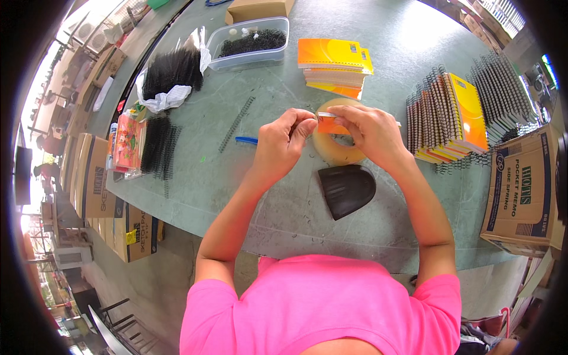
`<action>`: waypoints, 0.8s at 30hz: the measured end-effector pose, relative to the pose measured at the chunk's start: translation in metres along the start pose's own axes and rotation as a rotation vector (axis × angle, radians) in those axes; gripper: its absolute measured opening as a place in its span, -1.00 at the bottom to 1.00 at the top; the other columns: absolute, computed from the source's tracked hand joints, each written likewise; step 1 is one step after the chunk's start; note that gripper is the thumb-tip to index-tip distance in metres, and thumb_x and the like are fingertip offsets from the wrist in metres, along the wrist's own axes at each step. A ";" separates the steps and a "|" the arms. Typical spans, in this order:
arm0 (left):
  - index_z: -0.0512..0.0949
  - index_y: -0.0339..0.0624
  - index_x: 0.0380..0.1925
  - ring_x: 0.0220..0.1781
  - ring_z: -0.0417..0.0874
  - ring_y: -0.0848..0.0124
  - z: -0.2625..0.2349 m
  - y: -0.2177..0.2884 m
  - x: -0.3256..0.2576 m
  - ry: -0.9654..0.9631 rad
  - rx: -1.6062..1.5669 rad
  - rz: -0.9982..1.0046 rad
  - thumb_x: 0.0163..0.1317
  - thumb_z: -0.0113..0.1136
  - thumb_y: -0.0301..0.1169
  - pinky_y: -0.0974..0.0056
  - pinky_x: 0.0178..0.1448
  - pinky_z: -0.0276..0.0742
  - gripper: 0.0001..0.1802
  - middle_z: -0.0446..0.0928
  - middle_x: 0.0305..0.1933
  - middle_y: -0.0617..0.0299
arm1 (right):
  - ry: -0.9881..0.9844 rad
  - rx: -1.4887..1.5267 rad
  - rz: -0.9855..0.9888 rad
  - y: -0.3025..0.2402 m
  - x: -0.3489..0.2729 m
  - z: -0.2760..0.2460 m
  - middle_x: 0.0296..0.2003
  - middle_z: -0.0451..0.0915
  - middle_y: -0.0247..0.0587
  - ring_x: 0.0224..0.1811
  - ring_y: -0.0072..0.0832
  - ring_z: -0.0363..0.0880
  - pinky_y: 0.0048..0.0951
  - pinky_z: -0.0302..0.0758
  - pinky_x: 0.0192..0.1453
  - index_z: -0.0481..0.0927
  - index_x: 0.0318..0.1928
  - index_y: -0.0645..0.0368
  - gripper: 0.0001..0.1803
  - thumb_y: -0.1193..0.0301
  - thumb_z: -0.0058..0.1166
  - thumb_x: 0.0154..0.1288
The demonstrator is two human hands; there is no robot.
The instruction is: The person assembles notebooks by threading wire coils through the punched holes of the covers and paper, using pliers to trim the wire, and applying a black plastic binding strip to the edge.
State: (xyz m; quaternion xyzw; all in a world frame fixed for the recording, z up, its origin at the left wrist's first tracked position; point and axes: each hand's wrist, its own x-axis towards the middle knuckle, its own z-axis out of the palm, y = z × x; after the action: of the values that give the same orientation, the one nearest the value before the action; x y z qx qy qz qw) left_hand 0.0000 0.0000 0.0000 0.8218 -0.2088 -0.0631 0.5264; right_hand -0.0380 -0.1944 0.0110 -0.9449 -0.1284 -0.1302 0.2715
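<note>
My right hand (370, 131) grips a small orange-covered notebook (326, 125), seen nearly edge-on. At its left end my left hand (285, 141) is closed in a pinch; whatever sits between finger and thumb is too small to make out. Both hands are raised over a large yellowish ring (335, 152), like a roll of tape, lying on the table. A black rounded pad (348, 190) lies nearer me. Beside my left hand are a thin blue tool (246, 140) and a loose black spiral coil (236, 124).
A stack of yellow-orange notebooks (331, 59) stands beyond my hands. Spiral-bound notebooks (452, 115) and a carton (520, 186) are at the right. Black coils fill a plastic tub (248, 65) and a bag (171, 74); more coils (158, 142) lie left on the green table (207, 183).
</note>
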 end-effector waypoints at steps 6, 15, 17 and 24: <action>0.55 -0.23 -0.20 -0.44 0.51 0.40 0.014 -0.013 0.006 0.310 0.297 0.397 0.17 0.23 -0.44 0.37 -0.36 0.43 -0.80 0.53 -0.37 0.18 | 0.028 -0.044 -0.060 -0.006 0.000 0.005 -0.29 0.63 -0.19 -0.22 -0.21 0.60 -0.25 0.49 -0.17 0.57 -0.15 0.06 -0.79 0.41 0.04 0.18; 0.55 -0.29 -0.26 -0.41 0.51 0.30 -0.026 0.005 0.018 0.037 0.322 0.404 0.15 0.23 -0.46 0.26 -0.27 0.46 -0.83 0.50 -0.39 0.08 | 0.296 -0.040 -0.141 -0.010 0.018 0.027 -0.36 0.63 -0.21 -0.26 -0.25 0.61 -0.26 0.47 -0.15 0.56 -0.21 0.05 -0.80 0.25 0.07 0.23; 0.57 -0.31 -0.30 -0.39 0.55 0.30 -0.038 -0.008 0.021 -0.102 0.278 0.271 0.20 0.18 -0.42 0.28 -0.26 0.47 -0.84 0.54 -0.39 0.04 | 0.346 0.047 -0.108 -0.014 0.019 0.025 -0.40 0.62 -0.23 -0.26 -0.25 0.61 -0.27 0.47 -0.16 0.57 -0.28 0.06 -0.82 0.25 0.07 0.24; 0.57 -0.29 -0.32 -0.42 0.55 0.37 -0.024 0.007 0.014 -0.126 0.265 0.185 0.23 0.16 -0.39 0.31 -0.30 0.45 -0.83 0.53 -0.41 0.08 | 0.082 -0.186 -0.181 -0.007 0.002 0.020 -0.41 0.62 -0.29 -0.29 -0.32 0.61 -0.27 0.47 -0.17 0.55 -0.36 0.04 -0.79 0.20 0.02 0.27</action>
State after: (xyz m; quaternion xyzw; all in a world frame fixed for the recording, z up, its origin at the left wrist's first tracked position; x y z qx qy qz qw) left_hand 0.0181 0.0114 0.0185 0.8556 -0.3225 -0.0377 0.4031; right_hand -0.0346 -0.1777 -0.0013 -0.9444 -0.1893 -0.2040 0.1751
